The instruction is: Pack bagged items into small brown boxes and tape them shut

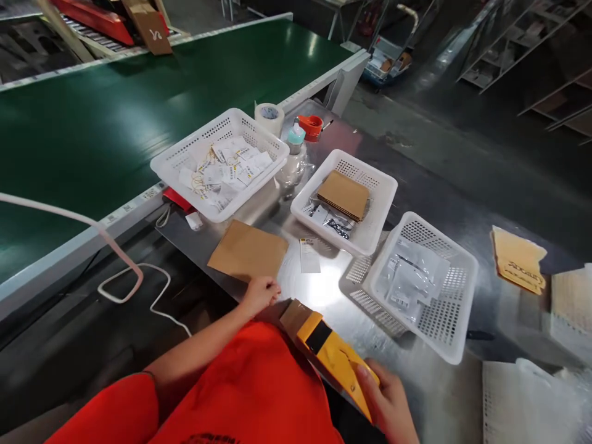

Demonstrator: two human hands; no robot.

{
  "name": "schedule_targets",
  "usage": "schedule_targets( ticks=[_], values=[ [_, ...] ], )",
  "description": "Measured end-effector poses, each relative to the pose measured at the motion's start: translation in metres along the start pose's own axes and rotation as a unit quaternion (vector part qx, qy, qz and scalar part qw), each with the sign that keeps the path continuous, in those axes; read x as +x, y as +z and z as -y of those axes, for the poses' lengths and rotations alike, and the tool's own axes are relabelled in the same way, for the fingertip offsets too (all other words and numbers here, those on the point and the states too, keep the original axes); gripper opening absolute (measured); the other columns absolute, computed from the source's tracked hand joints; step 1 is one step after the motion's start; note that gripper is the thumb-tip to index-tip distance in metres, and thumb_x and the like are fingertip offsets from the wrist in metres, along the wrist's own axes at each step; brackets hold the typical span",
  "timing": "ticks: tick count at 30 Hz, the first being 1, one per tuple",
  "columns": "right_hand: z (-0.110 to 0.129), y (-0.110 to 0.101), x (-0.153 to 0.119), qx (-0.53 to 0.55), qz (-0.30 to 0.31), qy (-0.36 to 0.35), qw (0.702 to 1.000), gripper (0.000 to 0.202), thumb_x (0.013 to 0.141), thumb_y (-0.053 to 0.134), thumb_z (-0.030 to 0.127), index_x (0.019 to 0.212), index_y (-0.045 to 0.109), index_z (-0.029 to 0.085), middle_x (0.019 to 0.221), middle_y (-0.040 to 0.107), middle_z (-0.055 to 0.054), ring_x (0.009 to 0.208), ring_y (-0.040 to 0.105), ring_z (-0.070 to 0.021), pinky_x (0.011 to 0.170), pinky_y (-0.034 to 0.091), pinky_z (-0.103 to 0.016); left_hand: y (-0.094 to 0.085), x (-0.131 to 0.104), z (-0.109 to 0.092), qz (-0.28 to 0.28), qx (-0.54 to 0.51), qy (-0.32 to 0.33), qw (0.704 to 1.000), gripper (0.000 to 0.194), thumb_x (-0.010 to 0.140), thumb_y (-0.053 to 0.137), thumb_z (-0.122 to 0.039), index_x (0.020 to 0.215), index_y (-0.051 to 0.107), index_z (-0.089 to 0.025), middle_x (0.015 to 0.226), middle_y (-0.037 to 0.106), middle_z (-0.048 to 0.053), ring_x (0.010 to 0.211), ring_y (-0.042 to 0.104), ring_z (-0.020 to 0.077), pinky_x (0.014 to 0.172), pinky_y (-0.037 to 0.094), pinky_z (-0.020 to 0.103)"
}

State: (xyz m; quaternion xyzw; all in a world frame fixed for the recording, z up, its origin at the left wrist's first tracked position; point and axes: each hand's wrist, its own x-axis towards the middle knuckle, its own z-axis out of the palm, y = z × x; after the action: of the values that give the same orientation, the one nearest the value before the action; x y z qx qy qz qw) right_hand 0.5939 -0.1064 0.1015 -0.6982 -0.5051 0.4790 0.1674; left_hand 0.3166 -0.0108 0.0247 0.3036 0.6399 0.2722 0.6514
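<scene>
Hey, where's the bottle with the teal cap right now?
In the head view, the teal-capped bottle is at upper middle, just right of the white tape roll and left of the orange ring-shaped item.

The print on the paper slip (309, 255) is too small to read, as are the labels on the small packets (231, 166) in the left basket (166, 161). The right hand (391, 401) runs off the bottom edge, and its grip hides part of the yellow tool's handle (351, 373). The white bin (499, 401) at lower right is cut off by the frame. The shelves (509, 52) are dark and blurred, their contents indistinct.
</scene>
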Motion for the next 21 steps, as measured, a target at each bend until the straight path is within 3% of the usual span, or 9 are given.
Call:
schedule_targets(
  ticks=[7, 11, 17, 21],
  values=[
    [0.013, 0.01, -0.003, 0.022, -0.043, 0.021, 0.999, 0.053, 0.077, 0.053, 0.068, 0.056, 0.037, 0.022, 0.05, 0.032, 0.004, 0.051, 0.029, -0.0109, 0.049, 0.021, -0.027, -0.012, 0.016, 0.008, -0.005, 0.001, 0.0, 1.0, 0.021, 0.069, 0.062, -0.034, 0.059, 0.057, -0.016, 0.048, 0.053, -0.004, 0.043, 0.047, 0.0084, 0.044, 0.033, 0.021],
    [0.018, 0.016, 0.0, 0.026, -0.049, 0.029, 0.998, 0.054, 0.076, 0.054, 0.068, 0.055, 0.037, 0.022, 0.048, 0.032, 0.005, 0.048, 0.029, -0.0102, 0.047, 0.021, -0.026, -0.01, 0.027, 0.026, -0.006, 0.003, 0.011, 1.0, 0.022, 0.072, 0.06, -0.034, 0.06, 0.057, -0.016, 0.049, 0.052, -0.004, 0.044, 0.046, 0.0089, 0.047, 0.034, 0.022],
    [0.005, 0.011, 0.004, 0.013, -0.041, 0.034, 0.999, 0.054, 0.077, 0.054, 0.069, 0.054, 0.04, 0.022, 0.047, 0.036, 0.003, 0.045, 0.033, -0.0112, 0.043, 0.025, -0.026, 0.028, 0.044, 0.069, -0.01, 0.042, 0.05, 0.998, 0.022, 0.07, 0.061, -0.024, 0.05, 0.054, -0.017, 0.05, 0.052, -0.003, 0.057, 0.05, 0.0136, 0.057, 0.036, 0.026],
    [-0.001, 0.011, 0.002, -0.001, -0.059, 0.043, 0.997, 0.056, 0.074, 0.055, 0.071, 0.053, 0.04, 0.021, 0.05, 0.032, 0.003, 0.048, 0.03, -0.0108, 0.043, 0.024, -0.025, 0.052, 0.039, 0.084, -0.01, 0.076, 0.073, 0.994, 0.022, 0.078, 0.054, -0.023, 0.058, 0.057, -0.018, 0.061, 0.058, 0.001, 0.065, 0.055, 0.0171, 0.063, 0.039, 0.029]
  ],
)
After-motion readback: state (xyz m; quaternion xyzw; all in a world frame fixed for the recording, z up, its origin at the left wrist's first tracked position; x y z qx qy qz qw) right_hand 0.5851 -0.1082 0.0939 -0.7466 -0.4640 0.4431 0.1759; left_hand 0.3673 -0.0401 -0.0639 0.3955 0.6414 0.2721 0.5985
